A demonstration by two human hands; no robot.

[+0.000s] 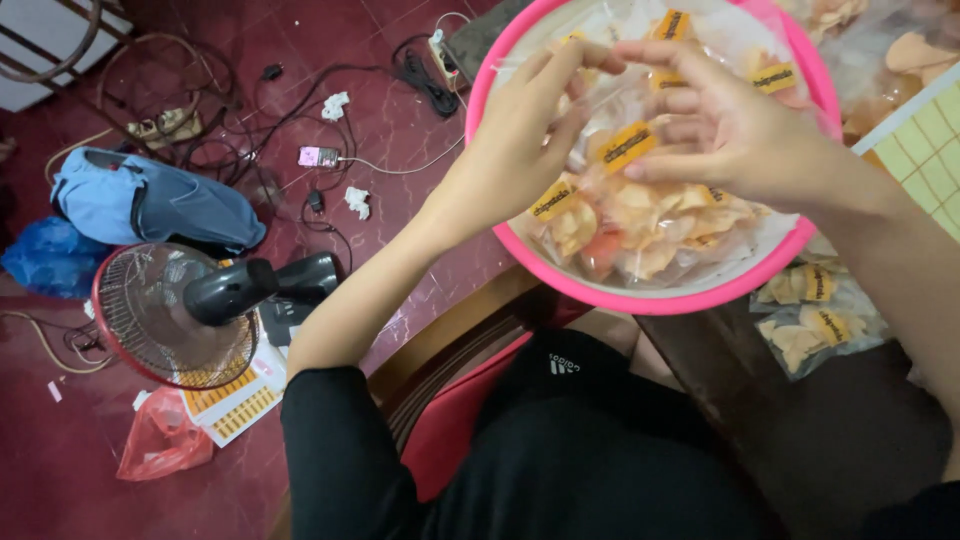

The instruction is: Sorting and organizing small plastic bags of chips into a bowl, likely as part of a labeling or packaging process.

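A pink round basin [680, 298] sits in front of me, filled with several clear plastic bags of orange chips [650, 215] bearing yellow labels. My left hand [520, 140] and my right hand [720, 125] hover over the basin, both pinching the top of one clear chip bag [615, 105] between the fingertips. That bag hangs between the two hands above the pile.
More chip bags [815, 315] lie on the dark surface right of the basin. A small red-framed fan [175, 315] lies on the maroon tiled floor at left, near a blue bag [150, 200], tangled cables [300, 110], a red plastic bag [160, 440] and a chair seat [450, 340].
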